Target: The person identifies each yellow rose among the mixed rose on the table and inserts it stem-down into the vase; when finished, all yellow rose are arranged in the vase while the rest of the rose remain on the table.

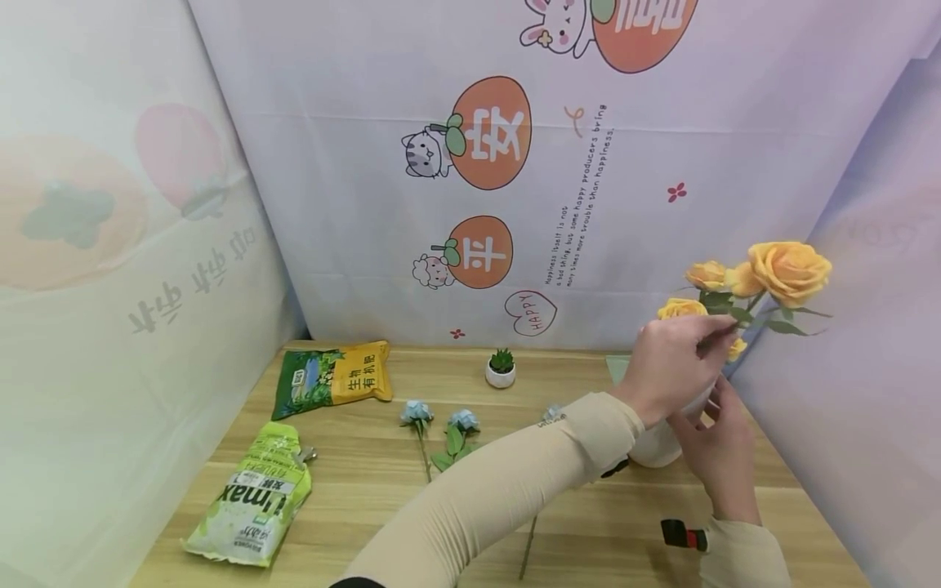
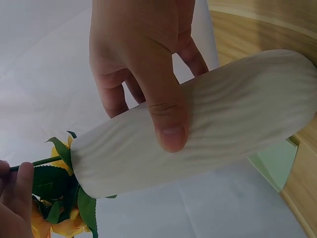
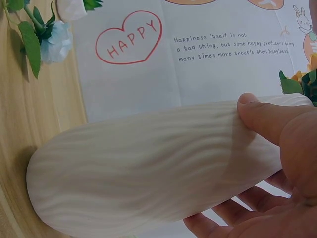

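Observation:
My left hand [image 1: 671, 367] pinches the green stem [image 2: 47, 160] of a large yellow rose [image 1: 790, 273] just above the vase mouth. Thumb and fingers of my right hand [image 1: 722, 461] grip the white ribbed vase [image 3: 143, 173] near its upper part, the thumb on one side and the fingers round the other. More yellow roses [image 1: 682, 309] with dark green leaves cluster at the mouth. In the left wrist view, my left hand's fingertips show at the left edge beside the leaves. In the head view both hands hide much of the vase.
Blue flowers [image 1: 416, 412] on long stems lie mid-table, partly behind my left sleeve. A small potted succulent [image 1: 501, 369] stands at the back. Two bags are at the left: a green-and-yellow one [image 1: 334, 377] and a lime-and-white one [image 1: 257, 498] with a clip. A pale green item [image 2: 277, 163] lies behind the vase.

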`<state>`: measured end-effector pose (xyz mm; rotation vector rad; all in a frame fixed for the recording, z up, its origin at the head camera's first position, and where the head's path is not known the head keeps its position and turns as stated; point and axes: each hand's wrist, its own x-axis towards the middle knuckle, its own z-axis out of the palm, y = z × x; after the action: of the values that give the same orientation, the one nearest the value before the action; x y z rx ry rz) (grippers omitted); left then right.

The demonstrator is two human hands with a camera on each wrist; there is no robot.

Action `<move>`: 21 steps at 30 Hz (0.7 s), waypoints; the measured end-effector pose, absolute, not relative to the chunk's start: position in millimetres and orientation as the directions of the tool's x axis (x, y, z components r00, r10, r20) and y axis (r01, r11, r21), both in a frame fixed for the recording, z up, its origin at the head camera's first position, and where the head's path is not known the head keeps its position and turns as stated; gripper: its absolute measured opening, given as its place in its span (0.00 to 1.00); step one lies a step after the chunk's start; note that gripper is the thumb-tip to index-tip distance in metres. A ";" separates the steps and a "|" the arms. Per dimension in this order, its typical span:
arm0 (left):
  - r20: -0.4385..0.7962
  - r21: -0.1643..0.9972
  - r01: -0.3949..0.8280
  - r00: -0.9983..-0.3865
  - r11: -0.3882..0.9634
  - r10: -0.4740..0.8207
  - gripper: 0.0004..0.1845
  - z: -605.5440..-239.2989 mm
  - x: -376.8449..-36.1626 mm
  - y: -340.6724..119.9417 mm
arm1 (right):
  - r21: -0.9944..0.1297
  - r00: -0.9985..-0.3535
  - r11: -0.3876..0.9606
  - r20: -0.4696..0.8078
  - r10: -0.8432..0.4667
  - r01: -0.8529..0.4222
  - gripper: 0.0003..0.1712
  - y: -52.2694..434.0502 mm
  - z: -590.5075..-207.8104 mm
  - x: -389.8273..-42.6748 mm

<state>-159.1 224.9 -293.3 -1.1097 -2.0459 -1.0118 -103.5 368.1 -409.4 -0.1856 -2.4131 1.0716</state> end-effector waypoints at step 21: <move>0.662 0.489 0.796 -0.605 0.357 0.443 0.11 -289.5 -155.4 225.5 | -0.737 -0.868 0.673 0.372 0.328 -0.062 0.49 367.9 -408.9 -103.4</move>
<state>-155.4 225.5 -289.5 -1.0803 -2.2060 -1.1436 -103.4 367.9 -408.9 -0.2058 -2.4050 1.0840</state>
